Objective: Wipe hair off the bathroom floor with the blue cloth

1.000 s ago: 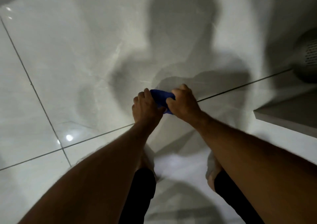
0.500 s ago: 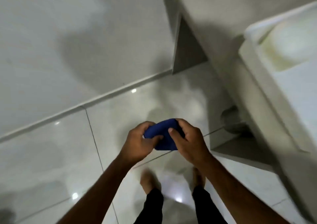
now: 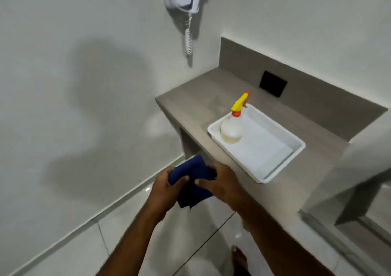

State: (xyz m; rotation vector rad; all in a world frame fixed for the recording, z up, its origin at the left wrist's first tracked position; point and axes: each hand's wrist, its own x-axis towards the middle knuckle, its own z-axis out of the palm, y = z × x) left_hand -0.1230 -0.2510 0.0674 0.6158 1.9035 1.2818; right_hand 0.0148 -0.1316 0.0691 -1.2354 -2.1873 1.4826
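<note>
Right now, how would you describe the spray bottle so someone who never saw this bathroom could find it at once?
Look to the grey counter along the wall on the right. A white tray sits on it, and the spray bottle stands upright in the tray's far left corner. It is the only thing in the tray, a pale bottle with a yellow trigger head and an orange collar and nozzle.

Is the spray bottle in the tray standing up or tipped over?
Upright: the spray bottle stands on its base in the white tray's near-left corner, its yellow trigger head on top.
</note>
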